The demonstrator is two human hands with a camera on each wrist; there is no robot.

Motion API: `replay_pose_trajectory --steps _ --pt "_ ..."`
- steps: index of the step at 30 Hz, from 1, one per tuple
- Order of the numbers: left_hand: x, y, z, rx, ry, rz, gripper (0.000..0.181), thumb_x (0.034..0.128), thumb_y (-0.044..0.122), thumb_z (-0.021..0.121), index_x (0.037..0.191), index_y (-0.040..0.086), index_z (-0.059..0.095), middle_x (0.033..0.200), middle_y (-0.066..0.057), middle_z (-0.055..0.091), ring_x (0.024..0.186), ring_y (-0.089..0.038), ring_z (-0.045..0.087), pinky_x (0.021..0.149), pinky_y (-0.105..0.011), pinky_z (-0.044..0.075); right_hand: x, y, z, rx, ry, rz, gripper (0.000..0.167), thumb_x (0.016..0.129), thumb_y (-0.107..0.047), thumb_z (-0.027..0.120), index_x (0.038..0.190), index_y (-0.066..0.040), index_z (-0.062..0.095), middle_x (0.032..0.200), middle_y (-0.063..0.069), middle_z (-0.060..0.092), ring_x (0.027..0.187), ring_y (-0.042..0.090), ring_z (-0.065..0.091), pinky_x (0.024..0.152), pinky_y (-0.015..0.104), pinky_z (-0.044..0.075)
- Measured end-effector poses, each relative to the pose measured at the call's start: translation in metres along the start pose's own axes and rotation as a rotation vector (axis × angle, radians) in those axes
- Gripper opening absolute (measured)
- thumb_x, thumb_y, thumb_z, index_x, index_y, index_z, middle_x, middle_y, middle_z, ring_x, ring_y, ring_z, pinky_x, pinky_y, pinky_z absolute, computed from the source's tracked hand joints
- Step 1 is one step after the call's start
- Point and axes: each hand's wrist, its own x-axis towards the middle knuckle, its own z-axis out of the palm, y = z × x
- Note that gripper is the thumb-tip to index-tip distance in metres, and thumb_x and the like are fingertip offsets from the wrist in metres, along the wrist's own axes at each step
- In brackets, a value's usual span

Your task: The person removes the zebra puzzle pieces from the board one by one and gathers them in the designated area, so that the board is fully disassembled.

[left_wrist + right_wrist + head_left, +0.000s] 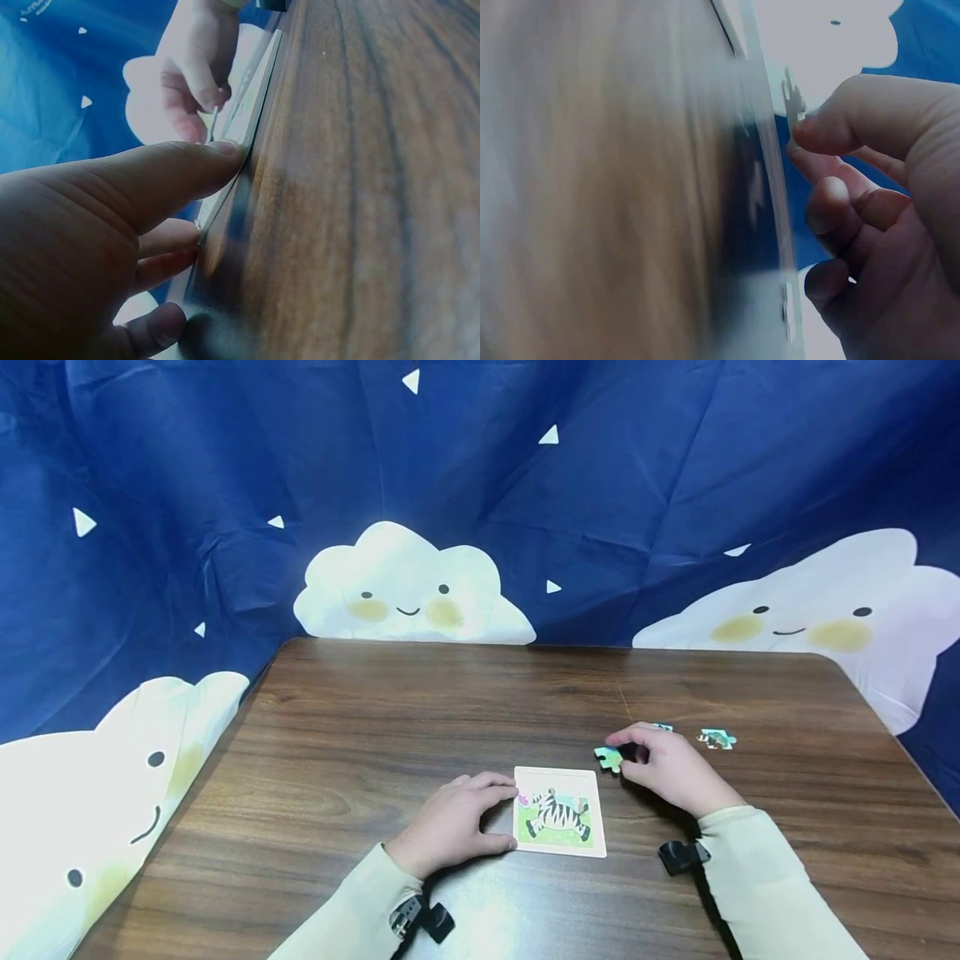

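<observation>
A square puzzle board (599, 810) with a pale border and a zebra picture lies on the table. My left hand (457, 825) rests at its left edge; the thumb touches near the lower left corner and the fingertips the upper left side. The left wrist view shows the thumb (180, 176) against the board's edge (262, 82). Right of the board, my right hand (671, 768) pinches a green and blue jigsaw piece (609, 758) between thumb and forefinger. In the right wrist view that piece (792, 97) appears edge-on, raised off the table.
Two loose jigsaw pieces lie beyond the right hand: one piece (717, 739) in full view, another piece (663, 727) partly hidden by the hand. The brown wooden table (360, 718) ends at a blue curtain (465, 460) with white clouds.
</observation>
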Motion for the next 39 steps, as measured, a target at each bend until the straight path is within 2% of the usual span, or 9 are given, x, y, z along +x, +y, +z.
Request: replay_pose_trajectory --steps 5,12,22,35,39 --pt "0.001 0.000 0.001 -0.004 -0.001 -0.001 0.066 0.0823 0.050 0.076 0.140 0.021 0.060 0.142 0.010 0.055 0.123 -0.019 0.055 0.101 -0.043 0.046 -0.003 0.014 -0.011 0.005 0.060 0.022 0.030 0.085 -0.004 0.069 0.114 -0.010 0.072 0.104 0.004 0.065 0.077 0.016 0.050 0.065 0.028 0.042" --pt "0.001 0.000 0.001 -0.006 0.007 0.001 0.065 0.0821 0.049 0.076 0.139 0.021 0.061 0.142 0.011 0.055 0.122 -0.018 0.055 0.101 -0.043 0.046 -0.008 0.032 -0.024 -0.014 0.122 0.076 0.030 0.085 -0.004 0.069 0.114 -0.008 0.071 0.092 0.005 0.062 0.075 0.018 0.050 0.064 0.029 0.040" --pt "0.000 0.000 0.001 -0.001 0.016 0.007 0.065 0.0819 0.049 0.076 0.139 0.021 0.061 0.141 0.011 0.055 0.121 -0.018 0.056 0.100 -0.042 0.046 -0.020 0.060 -0.045 -0.032 0.181 0.171 0.032 0.087 -0.005 0.068 0.118 -0.005 0.067 0.086 0.007 0.064 0.073 0.019 0.051 0.062 0.028 0.041" --pt "0.001 -0.002 0.004 0.002 0.013 -0.004 0.066 0.0818 0.051 0.076 0.139 0.022 0.061 0.142 0.012 0.055 0.123 -0.018 0.055 0.101 -0.043 0.046 -0.043 0.100 -0.068 -0.015 0.271 0.272 0.030 0.092 -0.009 0.066 0.121 -0.001 0.065 0.099 0.014 0.066 0.072 0.011 0.049 0.059 0.023 0.040" --pt "0.002 -0.002 0.004 0.002 0.011 -0.005 0.066 0.0816 0.052 0.076 0.139 0.023 0.061 0.142 0.012 0.055 0.123 -0.018 0.055 0.101 -0.043 0.046 -0.049 0.114 -0.074 -0.006 0.282 0.296 0.030 0.092 -0.011 0.068 0.120 0.000 0.066 0.100 0.009 0.067 0.072 0.007 0.049 0.061 0.022 0.039"
